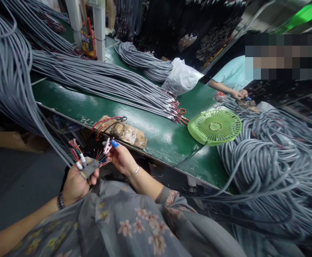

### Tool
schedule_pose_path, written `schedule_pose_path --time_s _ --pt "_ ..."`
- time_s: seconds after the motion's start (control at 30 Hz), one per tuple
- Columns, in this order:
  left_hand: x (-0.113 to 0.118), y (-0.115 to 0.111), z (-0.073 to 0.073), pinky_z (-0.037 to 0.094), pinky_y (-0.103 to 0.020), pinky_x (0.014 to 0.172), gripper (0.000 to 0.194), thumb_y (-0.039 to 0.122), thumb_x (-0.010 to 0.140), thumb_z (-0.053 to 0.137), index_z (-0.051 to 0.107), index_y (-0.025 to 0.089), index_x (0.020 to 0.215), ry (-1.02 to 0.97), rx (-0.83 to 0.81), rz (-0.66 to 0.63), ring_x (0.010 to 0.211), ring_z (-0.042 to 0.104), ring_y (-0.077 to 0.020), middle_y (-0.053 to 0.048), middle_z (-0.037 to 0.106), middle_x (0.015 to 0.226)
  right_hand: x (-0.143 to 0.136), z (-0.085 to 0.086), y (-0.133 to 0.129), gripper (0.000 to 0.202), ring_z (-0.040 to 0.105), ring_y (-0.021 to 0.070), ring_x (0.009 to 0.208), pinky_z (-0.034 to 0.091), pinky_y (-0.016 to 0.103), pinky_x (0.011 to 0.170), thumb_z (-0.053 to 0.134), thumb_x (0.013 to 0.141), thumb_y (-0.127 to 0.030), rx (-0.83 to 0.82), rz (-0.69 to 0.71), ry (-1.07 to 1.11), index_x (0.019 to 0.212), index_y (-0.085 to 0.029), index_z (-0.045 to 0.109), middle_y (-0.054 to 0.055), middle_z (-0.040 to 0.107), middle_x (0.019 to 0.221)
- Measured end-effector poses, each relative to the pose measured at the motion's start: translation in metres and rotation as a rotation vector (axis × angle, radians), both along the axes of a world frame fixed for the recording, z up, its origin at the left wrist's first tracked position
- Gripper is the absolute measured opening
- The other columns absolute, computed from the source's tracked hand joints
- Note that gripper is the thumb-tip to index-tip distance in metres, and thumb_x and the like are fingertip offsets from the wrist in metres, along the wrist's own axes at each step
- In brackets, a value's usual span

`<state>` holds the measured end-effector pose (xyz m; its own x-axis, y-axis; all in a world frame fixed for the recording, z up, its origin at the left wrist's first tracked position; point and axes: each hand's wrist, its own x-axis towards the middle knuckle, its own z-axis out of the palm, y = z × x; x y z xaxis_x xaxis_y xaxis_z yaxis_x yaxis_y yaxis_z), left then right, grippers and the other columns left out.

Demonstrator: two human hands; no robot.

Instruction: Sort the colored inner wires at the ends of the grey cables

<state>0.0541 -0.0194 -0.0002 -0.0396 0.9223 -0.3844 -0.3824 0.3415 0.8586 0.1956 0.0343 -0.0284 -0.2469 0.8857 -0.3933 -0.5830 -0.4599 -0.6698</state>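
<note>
Several cable ends (82,160), probably clasped for steadiness, fill the left grip (76,182) at lower left; the right grip (122,159) pinches a pink tool (107,146).

Grey cables (105,82), green tabletop (156,134), lime-green fan (215,126), pink clip (108,146), grey floral-print clothing (139,221)

1. And there's the long green tabletop (169,146), running diagonally, pale shine glancing off its worn surface!
2. Two white posts (99,35) rise at its far side.
3. Grey floor (6,185) down left, cardboard (14,141) beside it.
4. Behind, deep darkness; top right, vivid blurred green (305,16)!
</note>
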Motion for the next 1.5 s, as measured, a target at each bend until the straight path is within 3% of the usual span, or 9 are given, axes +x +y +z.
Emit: schedule_pose_path --time_s 0.3,0.47,0.63,0.93,1.37,1.5 --pt "0.004 0.004 -0.009 0.034 -0.017 0.033 0.029 0.034 0.048 0.086 0.066 0.018 0.062 0.047 -0.001 0.024 0.031 0.046 -0.0074 0.004 0.062 0.044 0.001 -0.019 -0.002 0.049 0.05 0.0112 0.056 0.044 0.025 0.058 0.07 0.079 -0.067 0.248 -0.211 -0.346 0.069 -0.019 0.062 -0.002 0.06 0.061" --pt "0.006 0.004 -0.013 0.035 -0.017 0.033 0.03 0.035 0.048 0.087 0.067 0.018 0.062 0.091 0.034 0.027 0.032 0.047 -0.0067 0.005 0.063 0.046 -0.005 -0.019 0.004 0.052 0.056 0.0141 0.06 0.049 0.028 0.062 0.067 0.081 -0.07 0.116 -0.027 -0.072 0.079 -0.018 0.068 0.001 0.064 0.065" --pt "0.006 0.005 -0.019 0.036 -0.017 0.035 0.031 0.035 0.05 0.088 0.065 0.018 0.061 0.127 0.052 0.017 0.034 0.048 -0.0065 0.005 0.063 0.048 -0.011 -0.013 0.007 0.042 0.058 0.0124 0.059 0.05 0.025 0.063 0.073 0.084 -0.059 0.006 -0.089 0.074 0.083 -0.017 0.071 0.0 0.066 0.066" --pt "0.003 0.002 -0.027 0.038 -0.019 0.036 0.03 0.036 0.055 0.085 0.061 0.019 0.062 0.192 0.064 -0.032 0.035 0.049 -0.0076 0.005 0.062 0.05 -0.014 -0.012 0.007 0.038 0.058 0.0113 0.057 0.05 0.024 0.06 0.077 0.083 -0.052 -0.076 -0.141 0.118 0.079 -0.016 0.071 0.001 0.069 0.066" --pt "-0.006 0.001 -0.04 0.041 -0.021 0.039 0.024 0.037 0.062 0.08 0.066 0.019 0.07 0.328 0.151 -0.058 0.038 0.053 -0.0103 0.004 0.065 0.052 -0.016 -0.012 0.004 0.048 0.062 0.0168 0.063 0.052 0.029 0.06 0.073 0.08 -0.065 0.02 -0.129 0.062 0.08 -0.017 0.07 0.002 0.066 0.063" --pt "-0.007 0.001 -0.04 0.042 -0.022 0.038 0.027 0.039 0.061 0.081 0.066 0.019 0.07 0.332 0.16 -0.063 0.037 0.053 -0.0112 0.003 0.065 0.051 -0.016 -0.01 0.004 0.047 0.061 0.0153 0.061 0.051 0.027 0.059 0.072 0.082 -0.063 -0.001 -0.129 0.076 0.079 -0.017 0.07 0.002 0.065 0.063"
